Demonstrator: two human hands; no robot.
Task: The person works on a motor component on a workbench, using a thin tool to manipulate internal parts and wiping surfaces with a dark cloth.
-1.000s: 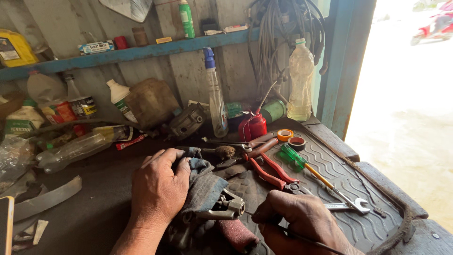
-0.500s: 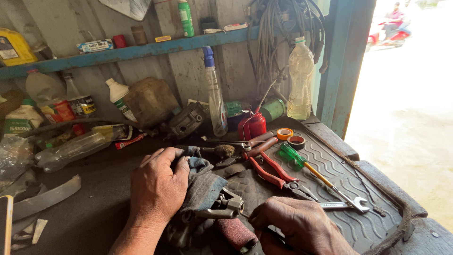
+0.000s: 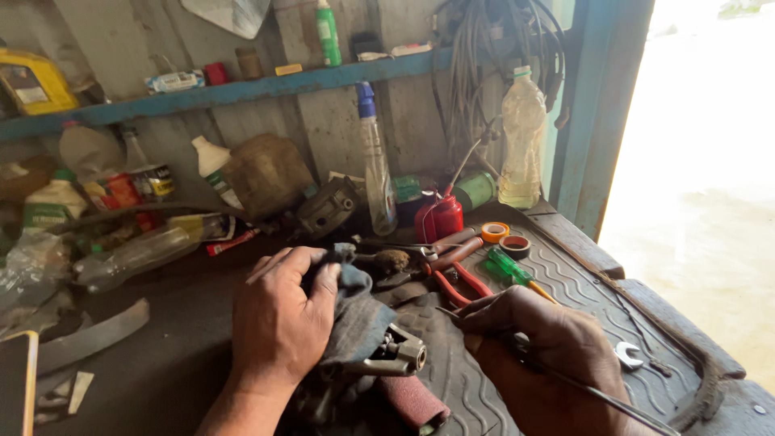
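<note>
My left hand point(image 3: 278, 323) presses down on a grey-blue rag point(image 3: 359, 311) wrapped around a small metal engine part point(image 3: 395, 355) whose round port sticks out to the right. My right hand point(image 3: 537, 351) is closed on a thin dark metal rod point(image 3: 613, 400) that runs off toward the lower right, its fingers just right of the metal part. Both hands rest on a black ribbed rubber mat point(image 3: 565, 278) on the workbench.
Red-handled pliers point(image 3: 456, 278), a green screwdriver point(image 3: 513, 270), two tape rolls point(image 3: 504, 236), a red oil can point(image 3: 440, 216) and a spanner point(image 3: 630, 355) lie around the mat. Bottles point(image 3: 521, 141) stand at the back under a blue shelf point(image 3: 242, 89). The bench edge point(image 3: 694, 339) drops off at right.
My right hand has shifted slightly up and left toward the metal part, covering more of the pliers' handles. My left hand has stayed on the rag.
</note>
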